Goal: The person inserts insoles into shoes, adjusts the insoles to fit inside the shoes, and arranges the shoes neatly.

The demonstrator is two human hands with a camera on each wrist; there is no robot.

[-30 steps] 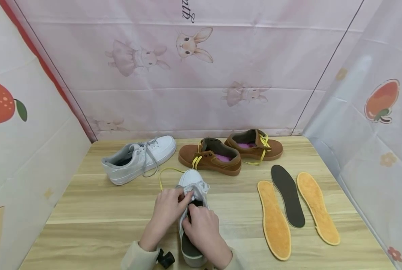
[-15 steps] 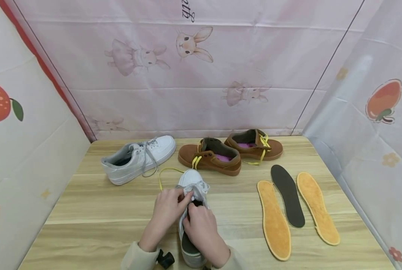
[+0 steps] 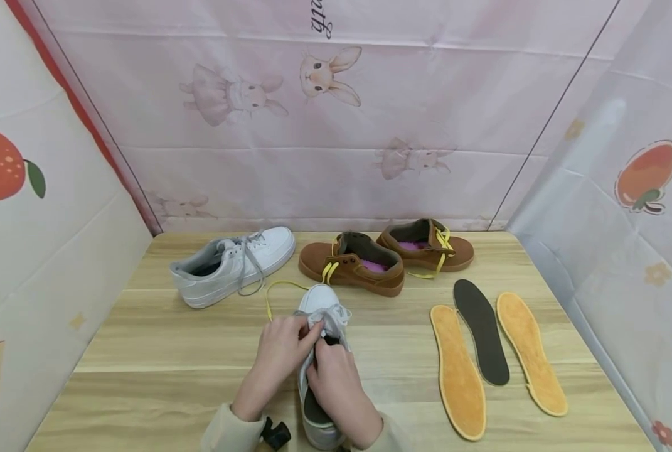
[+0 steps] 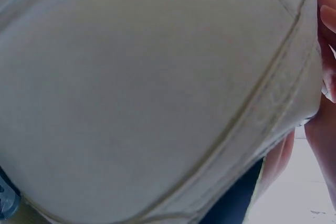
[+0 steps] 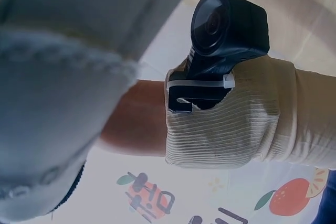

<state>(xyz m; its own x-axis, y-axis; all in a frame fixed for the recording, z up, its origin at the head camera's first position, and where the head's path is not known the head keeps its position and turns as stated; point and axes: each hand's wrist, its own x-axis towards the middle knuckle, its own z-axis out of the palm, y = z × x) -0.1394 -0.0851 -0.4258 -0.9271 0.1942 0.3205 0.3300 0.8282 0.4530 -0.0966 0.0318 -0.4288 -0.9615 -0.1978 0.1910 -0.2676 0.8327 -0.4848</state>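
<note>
A white sneaker [image 3: 320,300] stands in front of me in the head view, toe pointing away. My left hand [image 3: 282,348] pinches its grey-white tongue [image 3: 331,321] between thumb and fingers. With curled fingers, my right hand [image 3: 336,376] reaches into the opening and grips a dark insole [image 3: 315,411], whose heel end shows behind the hand. The right fingertips are hidden inside the shoe. In the left wrist view, the sneaker's pale side [image 4: 147,93] fills most of the picture, with fingers [image 4: 328,19] at its right edge. The right wrist view shows the sneaker [image 5: 52,119] close up at left.
Another white sneaker [image 3: 256,254] with grey laces lies at the back left. Two brown shoes [image 3: 347,263] with yellow laces stand at the back middle. At right lie two orange insoles [image 3: 461,376] and a dark insole [image 3: 482,333]. A yellow lace [image 3: 273,284] trails behind my left hand.
My right hand has shifted slightly forward inside the sneaker. The left hand keeps its hold on the tongue. The head view has tilted a little.
</note>
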